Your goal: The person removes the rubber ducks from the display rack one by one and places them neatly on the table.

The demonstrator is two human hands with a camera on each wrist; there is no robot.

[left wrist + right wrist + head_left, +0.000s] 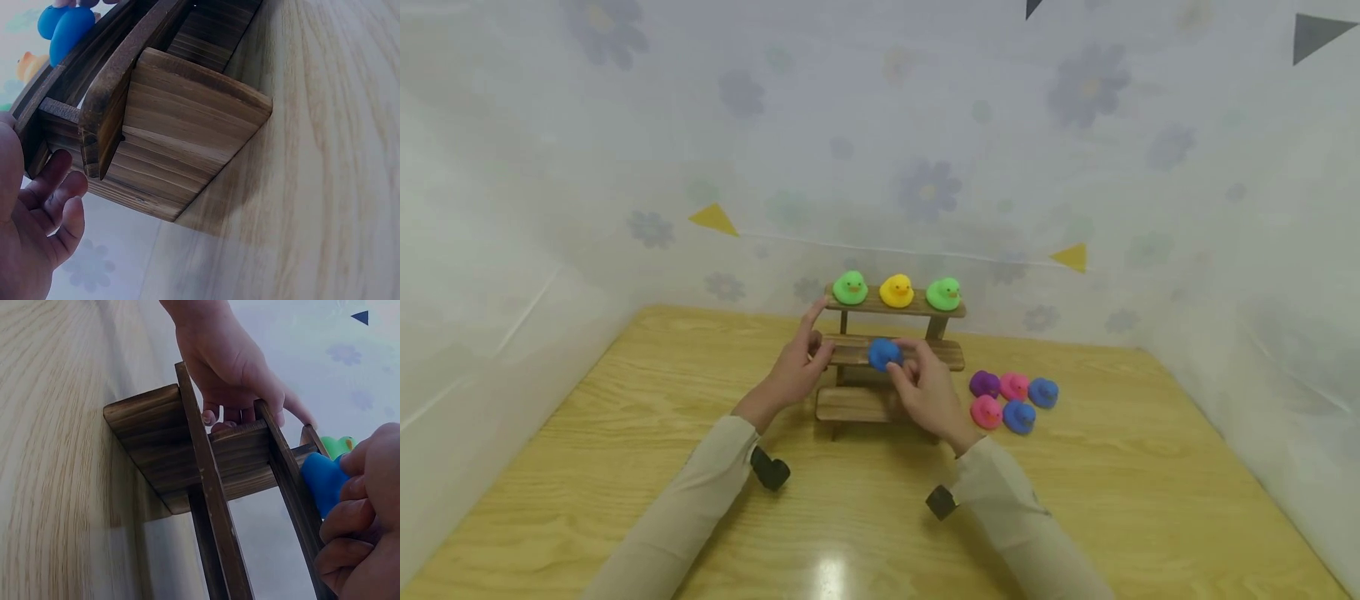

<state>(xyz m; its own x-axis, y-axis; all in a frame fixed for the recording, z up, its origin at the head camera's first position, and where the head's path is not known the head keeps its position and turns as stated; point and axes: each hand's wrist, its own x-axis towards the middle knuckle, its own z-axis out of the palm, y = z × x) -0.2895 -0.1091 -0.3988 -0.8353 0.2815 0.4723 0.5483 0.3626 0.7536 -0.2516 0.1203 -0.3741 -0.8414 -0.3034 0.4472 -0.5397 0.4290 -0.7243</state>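
Note:
A blue rubber duck (883, 355) is pinched between the thumb and fingers of my right hand (928, 392), at the middle step of a brown wooden three-step stand (857, 405). Whether the duck bears on the step, I cannot tell. My left hand (793, 367) is at the stand's left end, its index finger reaching to the top step and its thumb at the middle step. In the left wrist view, its other fingers (62, 194) bend loosely beside the side board. On the top step sit a green duck (850, 288), a yellow duck (897, 292) and another green duck (943, 294).
Right of the stand, several ducks stand grouped on the wooden table (1112, 500): a purple duck (984, 384), pink ducks (987, 412) and blue ducks (1019, 417). A flower-patterned sheet (850, 125) hangs behind and along both sides.

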